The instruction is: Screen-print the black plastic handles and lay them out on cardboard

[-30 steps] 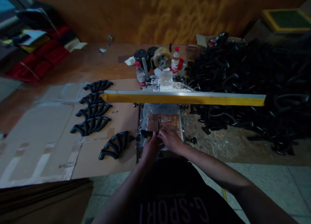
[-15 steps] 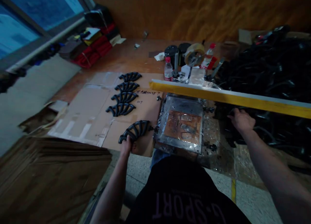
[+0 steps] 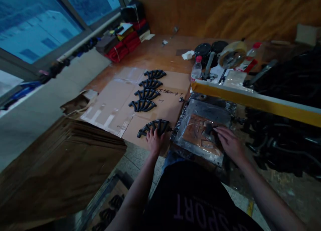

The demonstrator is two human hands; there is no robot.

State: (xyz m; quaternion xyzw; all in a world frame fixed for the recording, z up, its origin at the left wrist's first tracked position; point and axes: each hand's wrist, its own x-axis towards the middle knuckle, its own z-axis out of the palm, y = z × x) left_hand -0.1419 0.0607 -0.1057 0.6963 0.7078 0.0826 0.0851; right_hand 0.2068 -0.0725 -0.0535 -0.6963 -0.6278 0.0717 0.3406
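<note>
My left hand (image 3: 154,142) rests on the near edge of a black plastic part with several curved ribs (image 3: 152,126), its fingers spread over it. That part lies on a flat cardboard sheet (image 3: 101,115). Beyond it, similar black ribbed parts (image 3: 142,105) are lined up in a column. My right hand (image 3: 230,144) is above a film-covered metal plate (image 3: 194,107) with a brown patch (image 3: 192,129) in its middle. Its thumb and fingers are closed on a small dark piece (image 3: 209,128), whose exact kind I cannot make out.
A yellow and white bar (image 3: 250,97) crosses above the plate's far side. Behind it stand a red-capped bottle (image 3: 197,69), black jars and a tape roll (image 3: 232,55). Black parts (image 3: 278,134) heap up at right. Cardboard stacks (image 3: 62,164) lie at lower left.
My right hand has moved left from the heap of black parts to over the plate, now with a dark piece. My left hand has shifted along the ribbed part and its fingers have spread.
</note>
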